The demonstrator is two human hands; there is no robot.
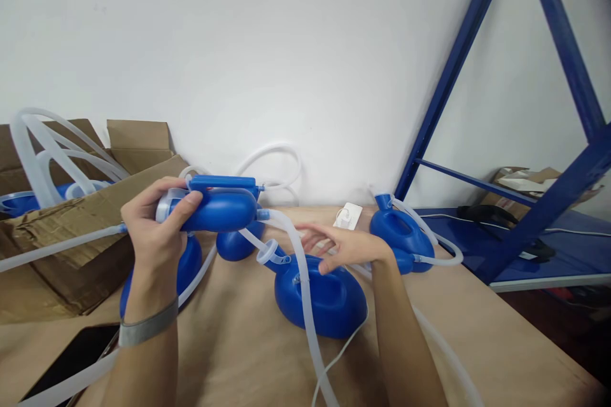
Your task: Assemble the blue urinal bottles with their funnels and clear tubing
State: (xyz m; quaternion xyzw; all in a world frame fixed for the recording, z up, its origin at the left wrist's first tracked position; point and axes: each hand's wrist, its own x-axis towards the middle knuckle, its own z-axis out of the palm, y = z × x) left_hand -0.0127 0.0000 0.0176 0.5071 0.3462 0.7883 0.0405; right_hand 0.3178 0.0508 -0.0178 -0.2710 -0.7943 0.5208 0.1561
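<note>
Beside hands (pixel 157 222), cardboard box (pixel 95 210)

Even, bright, diffuse light fills the scene, leaving only faint soft shadows under the blue bottles (pixel 321 296). The white wall (pixel 286 44) looks washed out. Wide-angle distortion bends the blue shelf frame (pixel 458 57), and edges are slightly soft.

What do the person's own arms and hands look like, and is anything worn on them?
Both forearms are bare: no sleeves reach into view and no gloves cover the hands. The left hand has a flat grey band around its wrist, plain, with no visible dial or marking. The right hand and its wrist carry nothing: no ring, watch or bracelet shows. No tattoos or markings are visible.
</note>
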